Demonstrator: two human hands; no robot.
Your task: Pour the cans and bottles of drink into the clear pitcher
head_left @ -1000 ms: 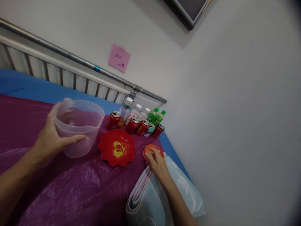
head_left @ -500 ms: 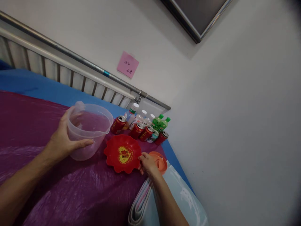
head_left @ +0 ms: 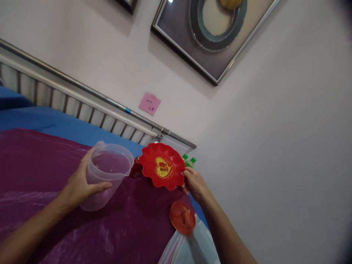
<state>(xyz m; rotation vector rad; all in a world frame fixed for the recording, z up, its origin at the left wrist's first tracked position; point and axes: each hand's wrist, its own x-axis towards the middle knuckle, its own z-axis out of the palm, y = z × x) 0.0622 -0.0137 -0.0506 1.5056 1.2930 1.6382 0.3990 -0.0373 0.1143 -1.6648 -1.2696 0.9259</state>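
Observation:
My left hand (head_left: 82, 183) is wrapped round the near left side of a clear plastic pitcher (head_left: 101, 194), its thumb across the front. The pitcher looks empty, with its spout to the right. My right hand (head_left: 194, 181) pinches the right rim of a red scalloped plate (head_left: 152, 161) and holds it up above the table. A yellow heart design marks the plate's middle. Behind the plate, most of the drinks are hidden; a red can (head_left: 136, 168) shows at its left and green-capped bottles (head_left: 189, 161) at its right.
An orange dish (head_left: 178, 222) with something orange in it sits at the right, by a folded light-blue sheet (head_left: 202, 242). Purple plastic film (head_left: 115, 238) covers the blue table (head_left: 52, 123). Behind run a radiator (head_left: 71, 104) and a pipe (head_left: 110, 103) along the wall.
My right hand has raised the red plate up and to the right, in front of the cans and bottles. My left hand keeps its hold on the pitcher. The view has tilted upward.

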